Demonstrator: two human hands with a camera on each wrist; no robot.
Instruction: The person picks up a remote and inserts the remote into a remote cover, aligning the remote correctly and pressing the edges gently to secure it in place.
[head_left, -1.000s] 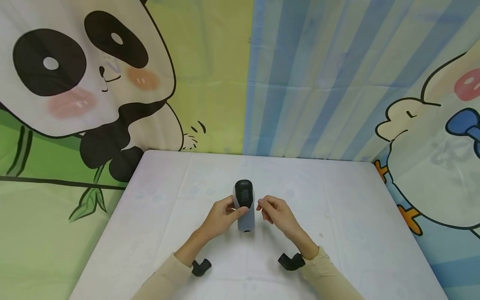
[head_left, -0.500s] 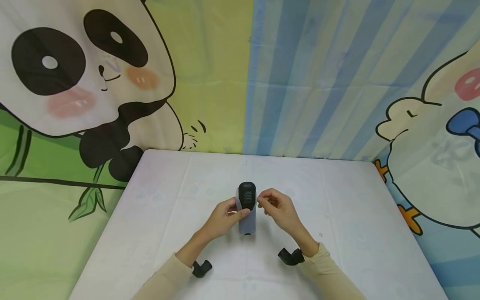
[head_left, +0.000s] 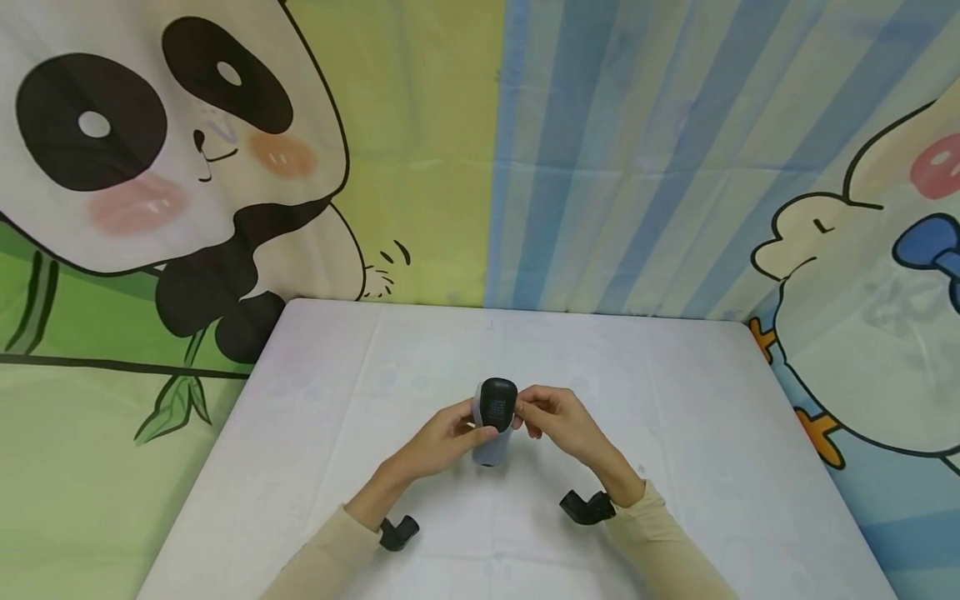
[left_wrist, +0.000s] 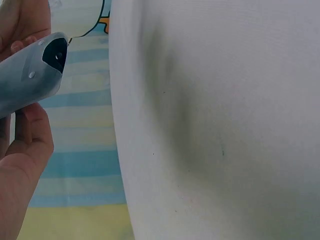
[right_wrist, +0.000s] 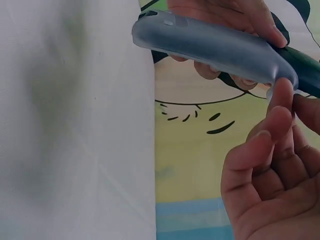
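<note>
A grey handheld device (head_left: 491,448) with a black head (head_left: 497,402) is held up over the white table (head_left: 315,417), tilted to the right. My left hand (head_left: 442,435) grips its grey body from the left, thumb across the front. My right hand (head_left: 551,419) meets the black head from the right, curled fingertips pinching its edge. In the left wrist view the device's grey butt end (left_wrist: 30,80) lies between my left hand's fingers (left_wrist: 31,135). In the right wrist view the grey body (right_wrist: 210,46) runs across the top, and a right fingertip (right_wrist: 281,97) touches its end.
The table is covered by a white cloth, with its edges at left (head_left: 217,442) and right (head_left: 810,450). Cartoon panda and striped cloth backdrops (head_left: 570,150) hang behind it. Black camera mounts sit on both wrists (head_left: 397,532) (head_left: 587,507).
The device has tipped to the right and sunk a little. My right hand moved in from beside it and now has its fingertips on the black head. The left hand kept its hold.
</note>
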